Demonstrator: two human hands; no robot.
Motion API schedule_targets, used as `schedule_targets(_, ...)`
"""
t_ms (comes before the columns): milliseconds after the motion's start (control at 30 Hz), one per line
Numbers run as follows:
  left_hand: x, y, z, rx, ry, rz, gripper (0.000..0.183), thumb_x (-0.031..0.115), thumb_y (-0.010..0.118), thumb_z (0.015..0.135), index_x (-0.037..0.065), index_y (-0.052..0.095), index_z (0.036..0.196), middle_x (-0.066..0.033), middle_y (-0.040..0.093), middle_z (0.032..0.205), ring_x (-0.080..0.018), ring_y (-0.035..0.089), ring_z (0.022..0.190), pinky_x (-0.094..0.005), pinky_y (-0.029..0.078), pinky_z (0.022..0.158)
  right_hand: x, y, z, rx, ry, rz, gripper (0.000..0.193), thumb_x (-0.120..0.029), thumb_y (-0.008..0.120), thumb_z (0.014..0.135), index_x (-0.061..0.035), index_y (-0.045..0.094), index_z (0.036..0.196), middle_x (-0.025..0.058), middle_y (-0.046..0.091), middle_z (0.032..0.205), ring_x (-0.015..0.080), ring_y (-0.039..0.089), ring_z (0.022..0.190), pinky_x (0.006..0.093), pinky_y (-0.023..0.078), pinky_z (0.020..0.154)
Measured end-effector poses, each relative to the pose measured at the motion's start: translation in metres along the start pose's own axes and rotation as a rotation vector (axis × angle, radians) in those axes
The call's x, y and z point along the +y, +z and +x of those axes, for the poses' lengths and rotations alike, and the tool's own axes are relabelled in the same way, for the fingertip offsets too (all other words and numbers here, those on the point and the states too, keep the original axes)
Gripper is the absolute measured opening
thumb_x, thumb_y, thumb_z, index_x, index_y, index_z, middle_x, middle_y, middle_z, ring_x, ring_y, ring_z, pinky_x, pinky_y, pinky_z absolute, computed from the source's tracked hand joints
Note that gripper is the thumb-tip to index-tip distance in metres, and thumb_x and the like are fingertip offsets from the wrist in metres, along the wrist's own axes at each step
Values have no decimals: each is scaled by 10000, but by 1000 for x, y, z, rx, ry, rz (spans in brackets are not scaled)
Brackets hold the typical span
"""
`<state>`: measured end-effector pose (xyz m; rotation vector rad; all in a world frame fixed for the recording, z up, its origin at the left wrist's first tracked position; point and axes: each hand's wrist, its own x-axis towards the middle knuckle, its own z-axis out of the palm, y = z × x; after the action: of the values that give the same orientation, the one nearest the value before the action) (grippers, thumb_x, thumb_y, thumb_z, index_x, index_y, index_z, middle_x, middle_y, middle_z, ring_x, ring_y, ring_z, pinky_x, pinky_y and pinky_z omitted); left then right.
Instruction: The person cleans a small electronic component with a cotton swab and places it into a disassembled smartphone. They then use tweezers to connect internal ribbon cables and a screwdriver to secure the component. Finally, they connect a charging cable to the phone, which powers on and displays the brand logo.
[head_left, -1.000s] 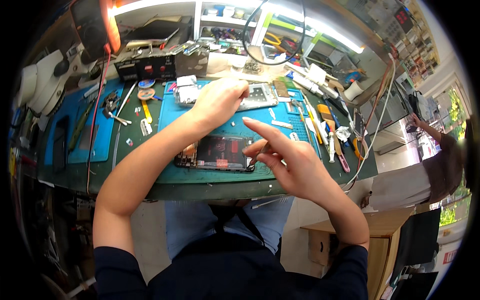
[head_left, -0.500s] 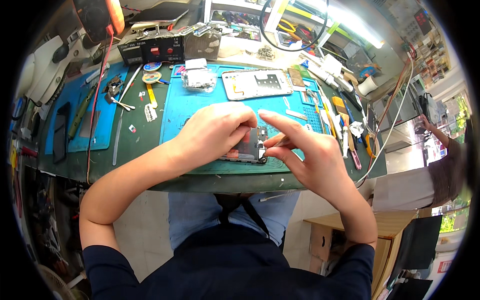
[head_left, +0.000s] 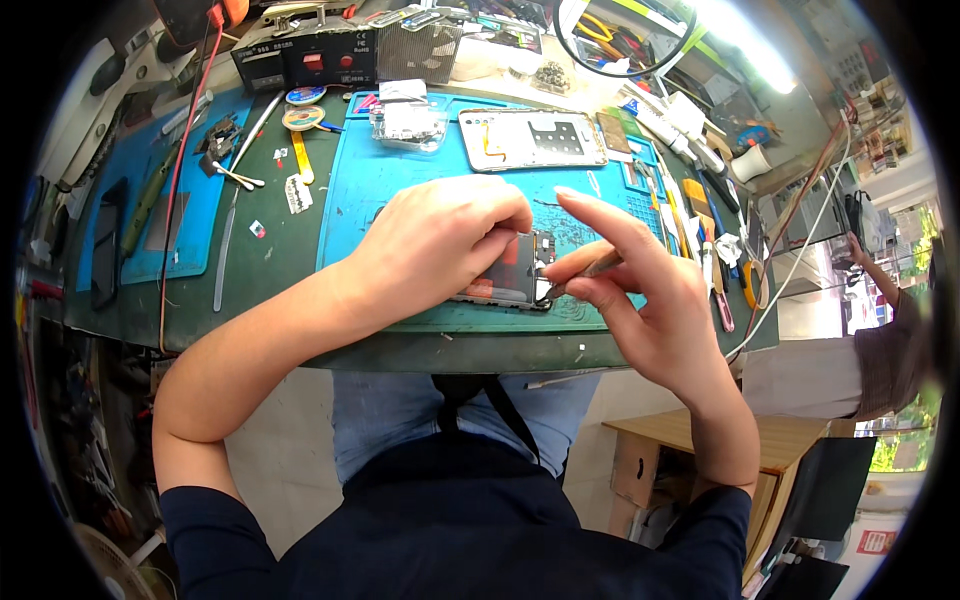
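An opened dark phone (head_left: pixel 513 278), its right end exposing small components, is lying on a blue mat (head_left: pixel 385 185). The left hand (head_left: pixel 440 240) is covering its other end, fingers curled, grip indeterminable; the right hand (head_left: pixel 640 285) is pinching a slim tool (head_left: pixel 603 263) against the exposed end.

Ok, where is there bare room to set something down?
On the blue work mat, between the clear plastic box and left hand; on the green desktop, between the slim metal tool and the mat, below the razor blade. Crowded: right side, around the brush; also around the opened phone.
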<state>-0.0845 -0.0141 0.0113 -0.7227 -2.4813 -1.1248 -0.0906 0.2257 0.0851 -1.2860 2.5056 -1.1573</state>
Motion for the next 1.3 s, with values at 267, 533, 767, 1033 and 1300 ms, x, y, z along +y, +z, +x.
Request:
schedule_targets(267,1,0,-1,-35,-48,-14,73,62,689,938,53,695,1010,-84,714,884,-276,715,748,-382,563,669,0,1,1,14,-24,13,633,104,745,888,-7,567,1485,147,754,1231,218,787,961,324,636,810)
schedule_targets(533,3,0,-1,26,23,76,87,59,691,941,38,702,1024,-84,714,889,-272,720,751,-374,562,665,-2,1,1,8,-36,-43,606,115,730,899,4,574,1474,138,761,1212,220,790,984,325,641,824)
schedule_targets(767,5,0,-2,-26,-46,7,90,72,693,950,41,701,1033,-88,716,898,-284,717,779,-378,562,686,-2,2,0,22,-4,-55,583,118,713,910,-1,585,1467,138,759,1218,221,789,995,325,641,814)
schedule_targets(1033,4,0,-2,-8,-19,10,96,84,696,953,42,704,1039,-89,719,894,-280,723,770,-372,561,672,-3,3,1,21,-31,-113,617,95,732,908,-14,564,1492,143,737,1295,212,782,1011,319,642,828)
schedule_targets(1300,6,0,-4,-12,-54,-26,90,77,689,956,48,705,1040,-86,722,887,-278,723,731,-369,566,665,-4,3,0,-10,7,-63,641,99,712,921,-12,526,1525,169,735,1280,215,769,1058,320,638,851)
